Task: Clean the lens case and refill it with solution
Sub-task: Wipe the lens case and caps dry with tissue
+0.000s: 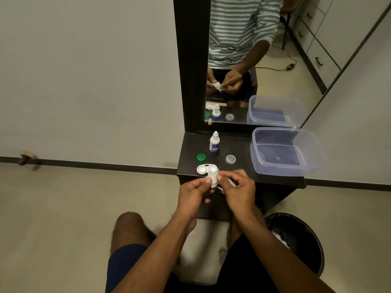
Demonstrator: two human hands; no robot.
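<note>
green cap: round green screw lid, lies on the dark worktop left of the solution bottle and slightly nearer the person.
lens case: white plastic twin-well case, lids off, at the front edge of the worktop in front of the bottle; right well hidden behind the held wad.
left hand: fingers pinch a small white wad of tissue just in front of the case, off the worktop edge.
solution bottle: small white dropper bottle with blue label, upright near the mirror, capped as far as I can tell. Landmark.
right hand: fingers curled, thumb and forefinger pinch the same wad from the right; a thin metallic piece shows below it, can't tell what.
clear cap: round translucent lid, right of the bottle and nearer the person.
tub: clear rectangular plastic container, far right of the bottle, touching the mirror base.
bin: dark round waste bin on the floor, below and right of the bottle.
risk 1: case sits on the front edge; a nudge from either hand likely tips it to the floor.
risk 2: tissue lint left in wells would contaminate the refill.
obstruction: both hands mask the case's right well; caps lie loose between the case and the bottle, easy to knock on the reach.
</note>
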